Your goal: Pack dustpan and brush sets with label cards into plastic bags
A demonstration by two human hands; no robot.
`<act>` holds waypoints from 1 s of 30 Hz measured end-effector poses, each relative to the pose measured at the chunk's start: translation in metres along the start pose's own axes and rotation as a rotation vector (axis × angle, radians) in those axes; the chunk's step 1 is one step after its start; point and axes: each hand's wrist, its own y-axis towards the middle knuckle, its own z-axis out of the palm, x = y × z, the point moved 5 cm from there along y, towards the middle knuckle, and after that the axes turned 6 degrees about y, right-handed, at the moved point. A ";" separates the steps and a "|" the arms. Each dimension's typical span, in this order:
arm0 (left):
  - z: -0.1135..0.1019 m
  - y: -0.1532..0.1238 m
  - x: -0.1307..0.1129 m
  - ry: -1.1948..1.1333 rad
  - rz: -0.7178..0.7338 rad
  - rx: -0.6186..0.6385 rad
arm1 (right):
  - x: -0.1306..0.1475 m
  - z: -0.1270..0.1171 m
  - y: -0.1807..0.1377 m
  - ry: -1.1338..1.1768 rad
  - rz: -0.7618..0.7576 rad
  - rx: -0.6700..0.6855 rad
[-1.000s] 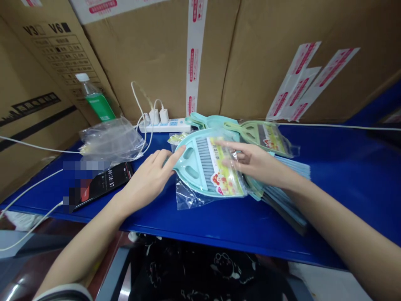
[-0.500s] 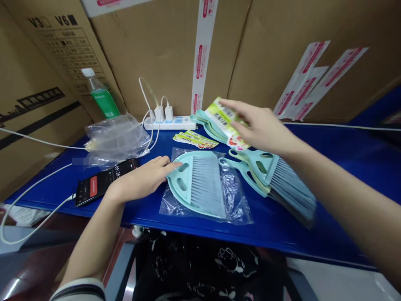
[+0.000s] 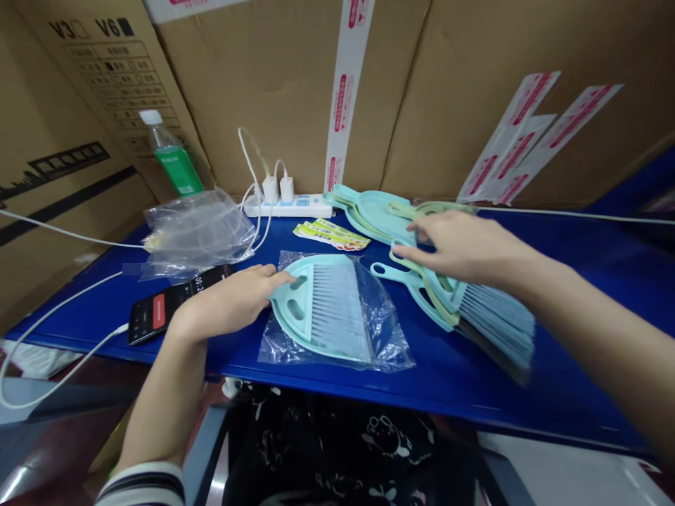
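I'm looking at a packing station in a stockroom: taped cardboard cartons (image 3: pixel 264 84) wall in a blue counter (image 3: pixel 569 281) with clear bags (image 3: pixel 197 228) piled up.

Bare blue tabletop (image 3: pixel 569 295) lies right of the pale-blue plastic brushes (image 3: pixel 474 309); left of them, bagged dustpan (image 3: pixel 327 309), black phone (image 3: pixel 163 309) and crumpled clear bags (image 3: pixel 197 228) crowd it.

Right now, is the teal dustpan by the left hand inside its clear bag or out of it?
Cannot tell for sure. The dustpan lies flat over the clear bag, whose film shows around its edges; left hand touches its handle end.
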 end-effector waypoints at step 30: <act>-0.015 0.003 0.002 0.021 -0.024 -0.229 | 0.069 -0.012 -0.043 0.525 -0.113 -0.080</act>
